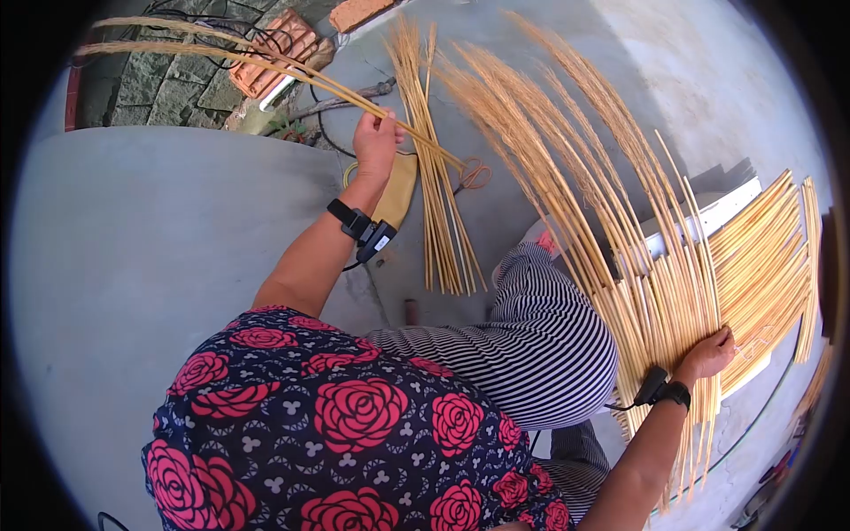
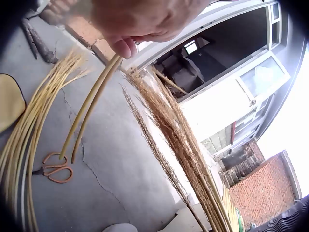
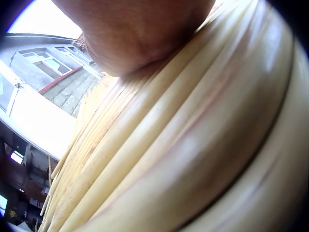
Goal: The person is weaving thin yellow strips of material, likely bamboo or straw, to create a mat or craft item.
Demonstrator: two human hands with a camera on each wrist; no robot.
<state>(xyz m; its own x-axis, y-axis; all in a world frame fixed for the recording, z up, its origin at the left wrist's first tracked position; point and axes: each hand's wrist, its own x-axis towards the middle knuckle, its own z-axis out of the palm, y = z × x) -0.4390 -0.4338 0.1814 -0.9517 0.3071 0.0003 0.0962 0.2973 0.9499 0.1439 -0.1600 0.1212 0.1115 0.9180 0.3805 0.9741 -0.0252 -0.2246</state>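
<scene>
My left hand (image 1: 378, 137) pinches two long plumed reed stalks (image 1: 328, 84), held out to the left with their plumes pointing away. In the left wrist view, the cut ends of these stalks (image 2: 89, 111) hang over orange-handled scissors (image 2: 59, 174) on the ground. Lower right in the head view, my right hand (image 1: 708, 354) lies over a row of pale reed stalks (image 1: 664, 301), several still plumed. Its fingertips are at the row's right side, near a thin pale thread (image 1: 754, 343). The right wrist view hides the fingers, so I cannot tell what they hold.
A loose bundle of stalks (image 1: 447, 230) lies on the concrete beside a yellow pouch-like thing (image 1: 396, 190). More joined stalks (image 1: 761, 257) spread over a white support (image 1: 735, 205) to the right. Bricks (image 1: 274, 49) and dark cables lie upper left.
</scene>
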